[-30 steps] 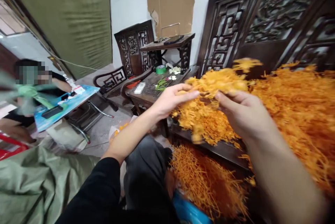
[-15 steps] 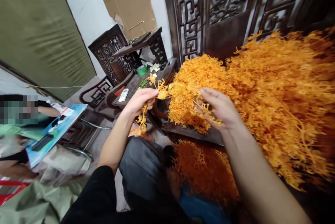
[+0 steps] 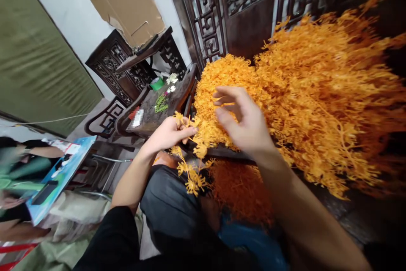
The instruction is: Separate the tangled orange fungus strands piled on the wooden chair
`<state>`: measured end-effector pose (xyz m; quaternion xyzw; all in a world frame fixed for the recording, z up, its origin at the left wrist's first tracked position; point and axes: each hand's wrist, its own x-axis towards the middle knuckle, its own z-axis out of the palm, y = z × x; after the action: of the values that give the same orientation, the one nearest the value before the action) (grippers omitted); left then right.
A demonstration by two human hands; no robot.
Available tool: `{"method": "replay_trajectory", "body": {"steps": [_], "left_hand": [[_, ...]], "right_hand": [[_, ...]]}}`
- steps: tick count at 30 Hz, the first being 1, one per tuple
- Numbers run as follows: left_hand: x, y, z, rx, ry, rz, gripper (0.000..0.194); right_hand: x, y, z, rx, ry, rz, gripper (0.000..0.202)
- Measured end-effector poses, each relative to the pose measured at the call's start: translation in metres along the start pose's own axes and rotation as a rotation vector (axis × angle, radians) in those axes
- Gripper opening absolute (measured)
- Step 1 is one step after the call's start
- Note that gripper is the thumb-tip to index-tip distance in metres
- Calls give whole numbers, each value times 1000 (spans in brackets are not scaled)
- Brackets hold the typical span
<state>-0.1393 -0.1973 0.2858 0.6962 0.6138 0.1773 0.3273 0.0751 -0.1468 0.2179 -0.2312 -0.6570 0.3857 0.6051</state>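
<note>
My left hand (image 3: 174, 132) pinches an orange plastic sprig (image 3: 192, 173), whose branches hang below and to the right of the fingers. To its right, my right hand (image 3: 239, 116) is raised in front of the orange pile, fingers curved and apart, holding nothing. A big heap of orange sprigs (image 3: 323, 89) fills the dark wooden bench at the right. Beneath the bench edge lies a darker orange heap (image 3: 241, 188), beside a blue bag (image 3: 253, 241).
Green tape (image 3: 156, 83), white flower pieces (image 3: 172, 78) and green stems (image 3: 161, 103) lie on a dark wooden seat. At the left a person's arm (image 3: 47, 150) is over a blue table (image 3: 80, 146). Carved wooden backs stand behind.
My right hand has opened and let go of its orange strands. The sprig now hangs from my left hand, which sits slightly lower. The whole view has shifted.
</note>
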Motion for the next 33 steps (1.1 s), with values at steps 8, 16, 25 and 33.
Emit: {"method": "replay_trajectory", "body": {"steps": [8, 16, 25, 33], "left_hand": [[3, 8, 13, 132, -128, -30, 36], [-10, 10, 7, -109, -59, -25, 45], [-20, 9, 6, -86, -224, -24, 50], [-16, 15, 17, -11, -306, -9, 52]], "right_hand": [[-1, -9, 4, -256, -446, 57, 53], [1, -2, -15, 24, -215, 193, 17], [2, -1, -24, 33, -7, 150, 27], [-2, -1, 1, 89, 110, 221, 31]]}}
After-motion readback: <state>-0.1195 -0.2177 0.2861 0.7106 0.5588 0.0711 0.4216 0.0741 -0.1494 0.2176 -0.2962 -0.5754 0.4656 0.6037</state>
